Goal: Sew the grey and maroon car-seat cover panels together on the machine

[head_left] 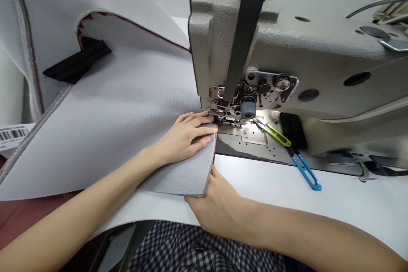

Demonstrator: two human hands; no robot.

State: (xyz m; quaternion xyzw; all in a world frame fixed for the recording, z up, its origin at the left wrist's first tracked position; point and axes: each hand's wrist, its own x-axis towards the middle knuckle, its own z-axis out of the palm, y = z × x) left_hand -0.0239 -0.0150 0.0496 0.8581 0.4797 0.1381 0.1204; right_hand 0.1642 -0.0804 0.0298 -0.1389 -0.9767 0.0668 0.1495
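Note:
A large piece of light grey fabric [127, 93] lies over the white table, its right edge at the needle area of a sewing machine [219, 42]. My left hand [185, 136] rests flat on the fabric with its fingers spread, the fingertips close to the presser foot. Nearer the front, my right hand [216, 204] grips the fabric's right edge at its lower corner, some of its fingers hidden beneath. A black strip [78, 60] lies on the fabric at the upper left.
Green and blue thread snips [288, 144] lie on the machine bed, right of the needle. A black block [293, 131] is beside them. At the far left is a barcode label [14, 134]. The white table [255, 182] extends along the front.

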